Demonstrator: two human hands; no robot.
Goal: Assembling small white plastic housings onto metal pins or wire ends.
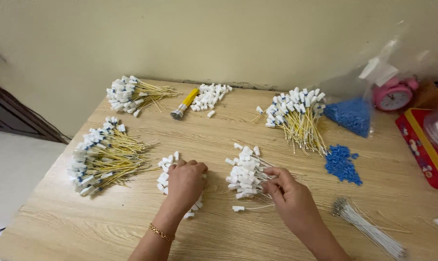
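My left hand (186, 182) lies palm down over a small heap of loose white plastic caps (164, 175), fingers curled onto them. My right hand (287, 195) reaches into a second heap of white caps with thin wires (244, 173), its fingertips pinching at pieces on the heap's right side. One single white cap on a wire (238, 209) lies on the wooden table (103, 227) just below that heap. A gold bracelet (161, 233) circles my left wrist.
Bundles of yellow wires with white and blue ends lie at the left (103, 157), back left (132, 94) and back centre-right (296, 113). Blue beads (342, 164), a bag of blue beads (352, 113), white wires (369, 227), a yellow tool (184, 104), a pink clock (393, 94), a red box (424, 147).
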